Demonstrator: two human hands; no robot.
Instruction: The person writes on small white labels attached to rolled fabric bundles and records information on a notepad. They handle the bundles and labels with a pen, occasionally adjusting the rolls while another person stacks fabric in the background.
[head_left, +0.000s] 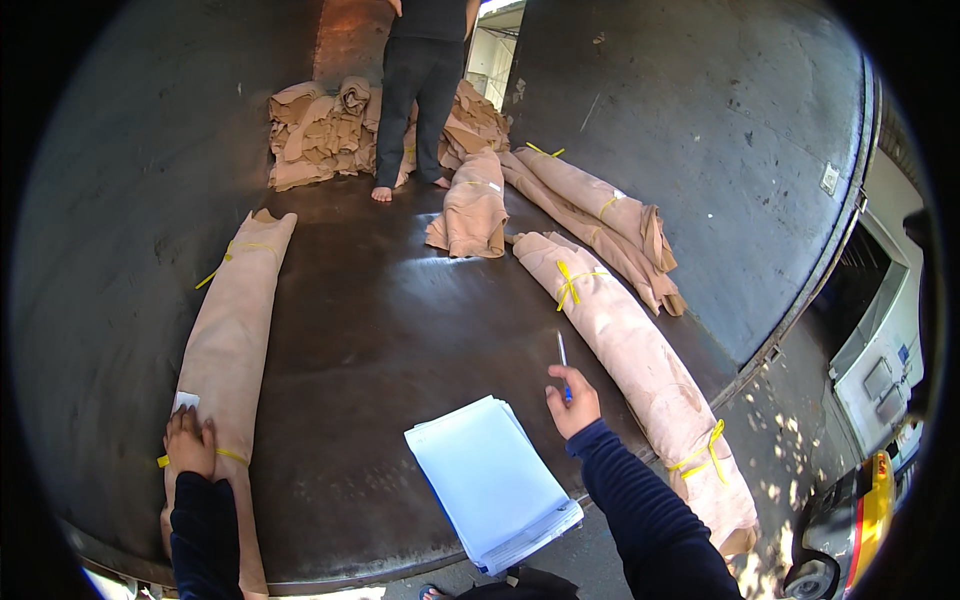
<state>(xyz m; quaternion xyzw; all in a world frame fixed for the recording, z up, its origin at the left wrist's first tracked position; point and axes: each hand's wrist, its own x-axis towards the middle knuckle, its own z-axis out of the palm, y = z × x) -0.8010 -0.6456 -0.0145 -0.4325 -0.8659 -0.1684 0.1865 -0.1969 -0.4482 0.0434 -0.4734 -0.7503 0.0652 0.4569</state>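
Observation:
My left hand lies on a long pinkish-tan leather roll at the left, fingers stretched out. Its fingertips are at the lower edge of a small white label. A yellow tie goes round the roll beside that hand. My right hand is closed around a pen with a blue end, held upright in the air. Below it, a stack of white paper lies at the near edge of the dark metal floor. Another tied leather roll stretches along to the right of this hand.
A barefoot person in dark clothes stands at the far end, before a heap of folded hides. More rolls lie at the far right, and a shorter one near the middle. Metal walls flank the floor. A yellow-and-dark vehicle is outside.

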